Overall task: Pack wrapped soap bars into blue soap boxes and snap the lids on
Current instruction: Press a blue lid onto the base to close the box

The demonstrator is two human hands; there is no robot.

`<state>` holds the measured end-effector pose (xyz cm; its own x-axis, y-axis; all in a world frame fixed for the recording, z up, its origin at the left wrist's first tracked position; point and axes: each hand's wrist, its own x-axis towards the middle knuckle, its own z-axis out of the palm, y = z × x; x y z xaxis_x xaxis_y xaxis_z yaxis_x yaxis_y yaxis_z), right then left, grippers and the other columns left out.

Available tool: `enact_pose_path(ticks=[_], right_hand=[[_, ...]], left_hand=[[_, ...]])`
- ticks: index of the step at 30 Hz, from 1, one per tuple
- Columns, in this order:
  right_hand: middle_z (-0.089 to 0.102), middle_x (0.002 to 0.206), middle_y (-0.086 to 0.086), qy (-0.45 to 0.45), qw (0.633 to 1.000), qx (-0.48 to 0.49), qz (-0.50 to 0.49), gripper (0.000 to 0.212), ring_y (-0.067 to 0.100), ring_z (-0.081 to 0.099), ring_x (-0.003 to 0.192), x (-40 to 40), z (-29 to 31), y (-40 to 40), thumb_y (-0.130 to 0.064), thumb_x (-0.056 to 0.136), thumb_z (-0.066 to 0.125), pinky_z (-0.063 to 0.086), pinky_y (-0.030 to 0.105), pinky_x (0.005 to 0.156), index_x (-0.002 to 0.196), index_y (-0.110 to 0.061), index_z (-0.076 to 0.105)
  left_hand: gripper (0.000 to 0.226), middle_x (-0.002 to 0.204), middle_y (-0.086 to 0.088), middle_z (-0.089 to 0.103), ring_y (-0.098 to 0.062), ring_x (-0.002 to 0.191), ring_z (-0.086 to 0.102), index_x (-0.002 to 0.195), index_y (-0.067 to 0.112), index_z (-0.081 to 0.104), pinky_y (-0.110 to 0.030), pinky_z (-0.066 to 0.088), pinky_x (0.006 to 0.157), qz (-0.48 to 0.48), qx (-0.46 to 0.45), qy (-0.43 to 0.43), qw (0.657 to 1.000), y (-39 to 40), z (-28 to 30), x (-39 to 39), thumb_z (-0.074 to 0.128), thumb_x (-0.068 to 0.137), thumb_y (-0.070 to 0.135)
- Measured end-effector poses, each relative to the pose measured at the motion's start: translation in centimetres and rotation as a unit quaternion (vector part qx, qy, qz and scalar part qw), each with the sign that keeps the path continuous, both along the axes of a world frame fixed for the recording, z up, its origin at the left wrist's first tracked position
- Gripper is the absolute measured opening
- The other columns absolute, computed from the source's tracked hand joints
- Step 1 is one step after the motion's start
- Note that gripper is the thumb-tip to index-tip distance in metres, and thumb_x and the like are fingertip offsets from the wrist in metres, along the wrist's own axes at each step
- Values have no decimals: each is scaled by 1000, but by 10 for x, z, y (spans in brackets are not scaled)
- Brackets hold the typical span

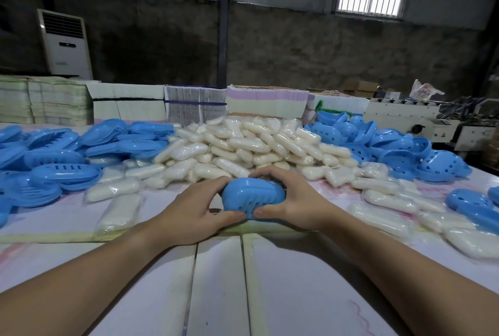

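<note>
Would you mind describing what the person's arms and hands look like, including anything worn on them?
Both forearms are bare all the way to the bottom edge of the picture; no sleeves show. The left hand and right hand wear no gloves, and no rings, watch or bracelet show at the wrists. The fingernails look short and unpainted.

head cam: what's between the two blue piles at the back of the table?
In the head view, a heap of wrapped soap bars fills the stretch between the left blue pile and the right blue pile.
</note>
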<state>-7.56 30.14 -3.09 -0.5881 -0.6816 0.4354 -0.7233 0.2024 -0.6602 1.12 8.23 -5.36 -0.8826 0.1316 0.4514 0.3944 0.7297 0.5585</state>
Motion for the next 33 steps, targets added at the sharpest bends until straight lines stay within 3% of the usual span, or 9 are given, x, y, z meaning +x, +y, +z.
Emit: enact_pose_path(ticks=[4,10,13,16,20,24,26,29,33], right_hand=[[68,100,-5,37,999,21,-14,51,15,67,90,1,3,3,-22,66,87,57,39,80,111,-28,64],[65,101,-8,36,999,28,-12,51,13,65,91,4,2,3,-22,67,85,57,33,77,110,-32,60],[65,103,-10,15,1000,12,-22,50,12,65,92,3,0,5,-28,66,84,56,33,81,110,-35,60],[66,107,-9,-14,1000,13,-7,49,12,66,96,2,-3,4,-28,73,79,55,36,87,117,-34,59],[59,123,-4,-13,999,35,4,58,12,61,111,4,-4,3,-22,82,75,51,42,97,134,-26,52],[58,110,-11,81,995,52,-28,53,11,60,96,8,3,3,-20,73,80,54,40,83,118,-31,55],[54,106,-19,70,993,91,-9,54,9,59,93,11,4,4,-25,70,82,54,33,80,112,-39,51],[54,110,-26,19,988,151,22,55,0,59,96,15,5,3,-47,74,78,50,20,81,119,-51,47],[59,113,-19,29,987,159,2,48,4,59,99,15,7,1,-55,80,66,52,30,88,123,-54,45]], left_hand=[[53,107,16,63,-8,103,56,119,40,57,-41,50,87,27,-97,59,993,0,0,-1,56,77,72],[62,110,15,63,-8,104,54,126,39,55,-40,49,87,38,-138,80,986,0,-1,-2,53,77,76],[58,110,21,63,-2,104,55,126,48,52,-35,50,87,33,-81,78,993,0,-1,-2,60,74,74],[62,113,22,62,-8,102,60,130,59,41,-30,55,80,-22,-8,26,999,1,-1,-2,68,74,65],[76,124,27,58,-10,105,62,142,62,27,-22,55,76,-71,-8,-2,997,2,-1,0,70,81,52],[75,125,30,54,-3,120,54,138,63,33,-18,54,90,-68,-11,-8,998,-2,-3,-4,74,86,27],[74,121,31,56,0,122,53,132,64,40,-14,50,94,-82,18,-39,996,-4,-5,-4,69,86,13],[66,117,36,57,6,119,53,125,64,47,-7,47,88,-81,43,-64,994,-3,-3,0,66,81,20],[70,111,22,60,5,111,56,125,65,43,-8,46,87,-83,71,-121,987,-4,1,1,74,72,32]])
